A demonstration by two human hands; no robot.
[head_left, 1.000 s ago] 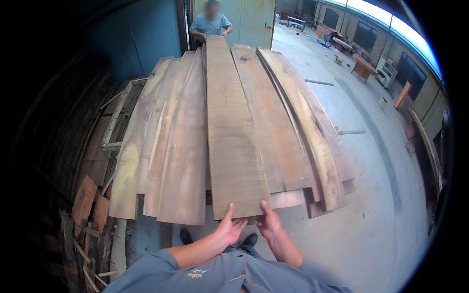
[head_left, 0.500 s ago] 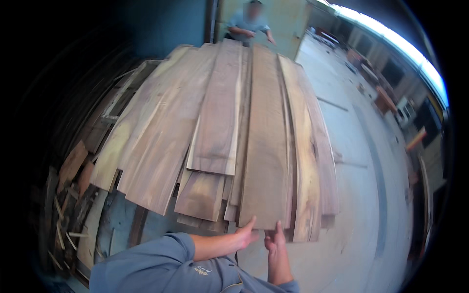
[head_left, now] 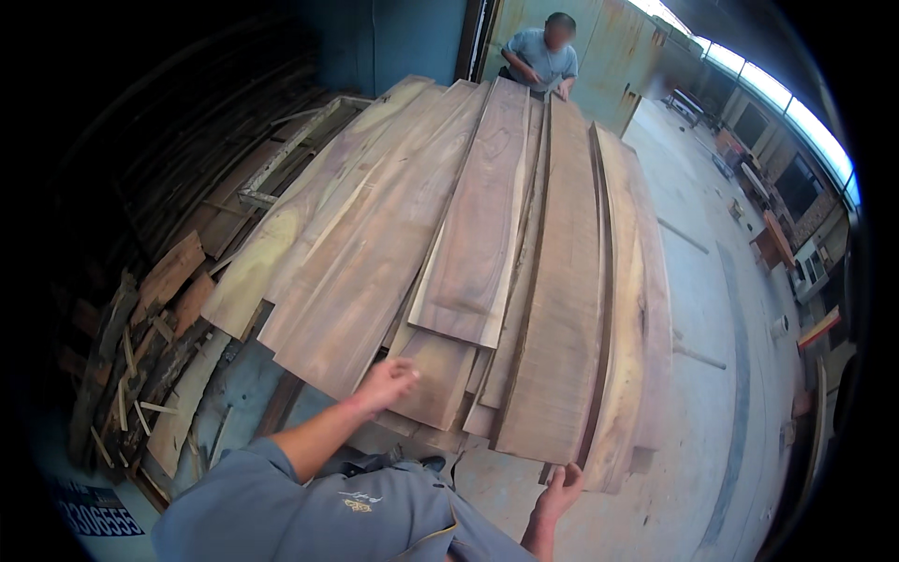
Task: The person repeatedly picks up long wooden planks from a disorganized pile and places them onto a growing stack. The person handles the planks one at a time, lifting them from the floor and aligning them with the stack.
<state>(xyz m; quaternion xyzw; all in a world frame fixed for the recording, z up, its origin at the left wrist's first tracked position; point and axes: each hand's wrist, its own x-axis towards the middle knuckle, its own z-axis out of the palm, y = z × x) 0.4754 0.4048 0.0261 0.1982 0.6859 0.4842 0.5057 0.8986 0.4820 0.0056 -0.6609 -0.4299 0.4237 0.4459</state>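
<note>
Long wooden boards lie side by side in a broad stack before me. My right hand (head_left: pixel 558 494) is at the near end of a long brown board (head_left: pixel 554 281), with its fingertips at the end edge by the right corner. Part of its grip is hidden. My left hand (head_left: pixel 386 384) is off that board, over the near end of a shorter, lower board (head_left: pixel 434 382). Its fingers are loosely bent and apart, holding nothing. Left of the brown board, a reddish board with pale edges (head_left: pixel 478 234) lies on top of others.
At the far end a co-worker (head_left: pixel 545 58) stands with both hands near the board ends. Scrap wood and bark slabs (head_left: pixel 154 347) are heaped on the left beside a pale frame (head_left: pixel 281 169). A concrete floor (head_left: pixel 707 309) with rods on it runs along the right.
My left hand has let go of the brown board's end and moved left over the shorter board. My right hand stays at the brown board's end. The view has shifted, moving the stack rightward.
</note>
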